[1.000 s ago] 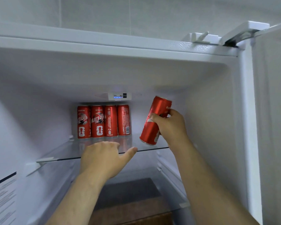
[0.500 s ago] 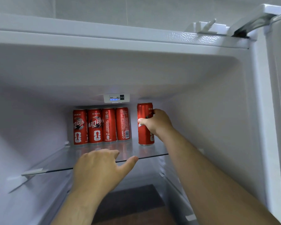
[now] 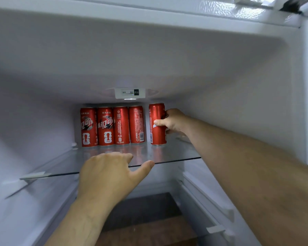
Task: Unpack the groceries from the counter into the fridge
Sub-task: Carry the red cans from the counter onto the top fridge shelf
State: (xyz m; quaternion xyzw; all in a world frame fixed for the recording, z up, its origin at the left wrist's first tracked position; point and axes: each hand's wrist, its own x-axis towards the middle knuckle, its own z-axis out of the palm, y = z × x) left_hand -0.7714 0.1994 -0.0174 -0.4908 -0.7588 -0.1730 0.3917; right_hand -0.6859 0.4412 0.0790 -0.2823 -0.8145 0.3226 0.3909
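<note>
step: shelving | right hand (image 3: 172, 122) grips tall red aluminium can (image 3: 156, 124) upright, back edge of clear glass shelf (image 3: 176, 153) | left hand (image 3: 110, 174) loose, empty | next: release, withdraw

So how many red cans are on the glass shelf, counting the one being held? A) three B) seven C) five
C: a row of four cola cans stands at the back, and the right hand grips a fifth cola can standing just right of them.
</note>
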